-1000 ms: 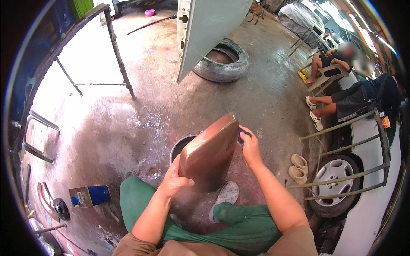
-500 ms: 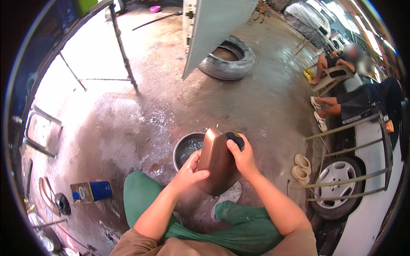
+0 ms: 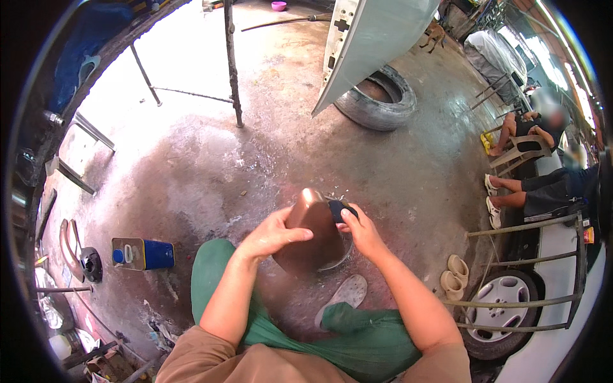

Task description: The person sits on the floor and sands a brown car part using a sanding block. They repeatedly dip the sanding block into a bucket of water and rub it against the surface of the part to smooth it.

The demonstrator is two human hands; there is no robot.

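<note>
A copper-brown, smooth rounded shell, shaped like a car mirror cover (image 3: 311,239), is held up in front of me over the wet floor. My left hand (image 3: 269,235) grips its left side, thumb across the face. In my right hand (image 3: 364,233) is a small black pad (image 3: 340,212), pinched between thumb and fingers and pressed to the shell's upper right edge. Water drops show just above the pad. Behind the shell stands a round metal basin (image 3: 348,247), mostly hidden, with only its right rim showing. My green-trousered legs are bent on either side.
A blue can (image 3: 156,253) stands at left. Ahead are a grey tire (image 3: 378,115) and a pale car door panel (image 3: 377,45). At right are beige clogs (image 3: 454,277), a metal frame (image 3: 523,260), a wheel (image 3: 504,300) and two seated people (image 3: 543,191).
The view has swung left. The shell has tilted and now covers most of the basin. The black pad remains in my right hand at the shell's right edge.
</note>
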